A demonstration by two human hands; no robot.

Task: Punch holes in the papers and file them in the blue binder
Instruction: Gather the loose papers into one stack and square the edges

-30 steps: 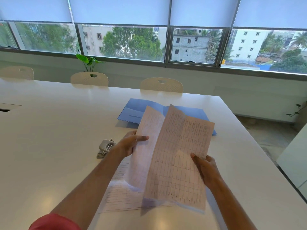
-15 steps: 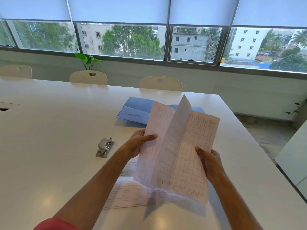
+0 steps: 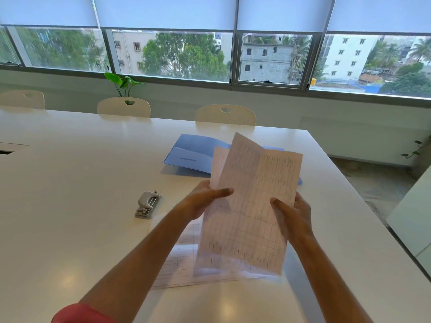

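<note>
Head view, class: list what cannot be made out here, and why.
- Writing on the held papers: too small and blurred.
- Right part of the blue binder: hidden by those papers.
- Sheets on the table: partly covered by the papers and the left hand.

Single head cam, looks fwd and down, close over table, facing windows

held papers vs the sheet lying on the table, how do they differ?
The held papers are lifted off the table, roughly upright; the sheet on the table lies flat.
The left hand and right hand grip the held papers at their side edges; neither touches the flat sheet.
The held papers show fully; the flat sheet is partly hidden behind them and the left forearm.
Both carry a printed grid.
</note>
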